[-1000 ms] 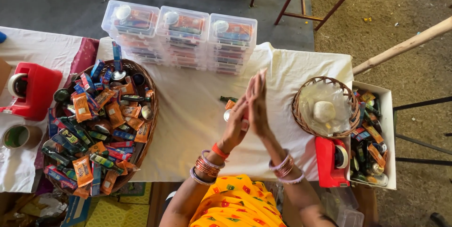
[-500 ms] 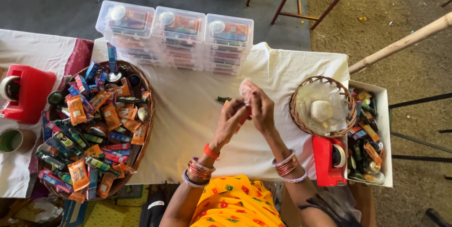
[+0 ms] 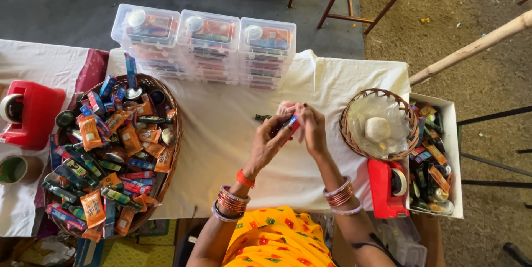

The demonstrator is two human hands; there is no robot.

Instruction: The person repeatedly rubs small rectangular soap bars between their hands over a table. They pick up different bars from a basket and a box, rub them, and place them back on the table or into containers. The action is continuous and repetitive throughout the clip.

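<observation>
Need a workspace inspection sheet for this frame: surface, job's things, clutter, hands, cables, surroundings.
Surface: table under white cloth, creased.
Job's things: small red-and-blue packet held between both hands above the cloth.
Clutter: large wicker basket heaped with sachets and tubes; three stacks of clear plastic boxes; small wicker basket lined with plastic; red tape dispenser; white tray of assorted items.
Hands: left hand and right hand both grip the packet.
Cables: nothing seen.
Surroundings: dirt floor, wooden pole.

Large basket (image 3: pixel 166 87) of packets, clear boxes (image 3: pixel 208 45), perhaps two tape dispensers (image 3: pixel 385 189).
</observation>
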